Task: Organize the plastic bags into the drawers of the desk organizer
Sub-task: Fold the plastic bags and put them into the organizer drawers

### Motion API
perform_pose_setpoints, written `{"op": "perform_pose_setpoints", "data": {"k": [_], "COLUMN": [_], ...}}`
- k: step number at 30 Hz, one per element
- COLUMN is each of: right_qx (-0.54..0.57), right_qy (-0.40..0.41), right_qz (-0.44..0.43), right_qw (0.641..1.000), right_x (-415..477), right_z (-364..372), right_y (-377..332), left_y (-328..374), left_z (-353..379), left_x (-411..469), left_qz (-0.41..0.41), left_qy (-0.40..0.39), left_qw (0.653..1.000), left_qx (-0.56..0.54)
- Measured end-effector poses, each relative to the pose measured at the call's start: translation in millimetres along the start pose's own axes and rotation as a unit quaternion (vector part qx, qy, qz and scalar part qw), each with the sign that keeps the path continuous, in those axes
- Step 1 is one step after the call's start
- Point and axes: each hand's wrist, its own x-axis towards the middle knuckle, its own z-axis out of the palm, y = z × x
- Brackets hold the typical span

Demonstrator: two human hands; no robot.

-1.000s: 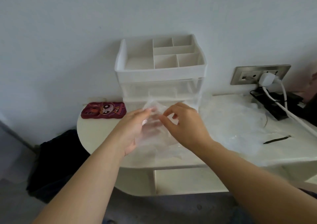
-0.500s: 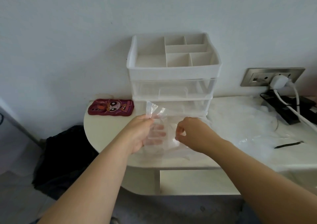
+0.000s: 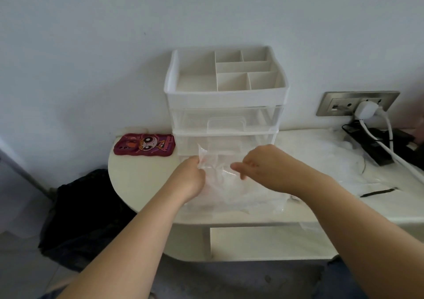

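The white desk (image 3: 142,184) fills the middle of the view, its rounded end toward 9 o'clock. On it, against the wall at 12 o'clock, stands the organizer (image 3: 226,97), with a divided open tray on top and two clear drawers beneath. A heap of clear bags (image 3: 321,158) spreads at the organizer's 4 o'clock. The left hand (image 3: 190,177) and right hand (image 3: 263,165) meet at the organizer's 6 o'clock, just in front of the lower drawer. Between them hangs one crumpled plastic bag (image 3: 218,168), its lower part on the desk. The left fingers curl and pinch its left edge, and the right fingers curl onto its right side. A red phone case (image 3: 144,147) lies just beside the organizer at its 8 o'clock. A white plug (image 3: 367,110) sits in the wall socket at 3 o'clock.
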Motion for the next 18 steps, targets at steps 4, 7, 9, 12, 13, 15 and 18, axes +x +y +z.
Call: {"op": "perform_pose_setpoints", "data": {"k": [4, 7, 9, 12, 13, 15, 18], "right_qx": [-0.037, -0.029, -0.046, -0.066, -0.07, -0.081, -0.106], "right_qy": [-0.015, -0.053, -0.058, -0.065, -0.069, -0.074, -0.073], "right_qz": [-0.071, -0.069, -0.071, -0.063, -0.058, -0.05, -0.039], "right_qw": [0.997, 0.996, 0.995, 0.994, 0.993, 0.993, 0.991], "right_x": [14.7, 23.3, 28.0, 31.3, 31.8, 32.5, 32.6], "right_z": [25.3, 43.9, 51.0, 54.0, 53.9, 52.3, 51.3], "right_y": [7.1, 13.5, 14.8, 16.3, 17.0, 17.6, 13.0], "left_y": [-1.4, -3.4, -4.4, -2.9, -1.7, 0.1, 8.5], "left_z": [4.3, 5.7, 6.0, 4.0, 1.8, -4.1, -5.1], "left_x": [0.8, 1.3, 2.1, 1.1, -1.0, -7.1, -15.6], "left_qz": [0.009, 0.012, 0.01, 0.017, 0.021, 0.053, 0.179], "left_qy": [0.016, 0.018, 0.019, 0.032, 0.044, 0.104, 0.219], "left_qw": [0.999, 0.997, 0.997, 0.993, 0.99, 0.976, 0.933], "left_qx": [0.043, 0.075, 0.075, 0.11, 0.13, 0.182, 0.221]}}
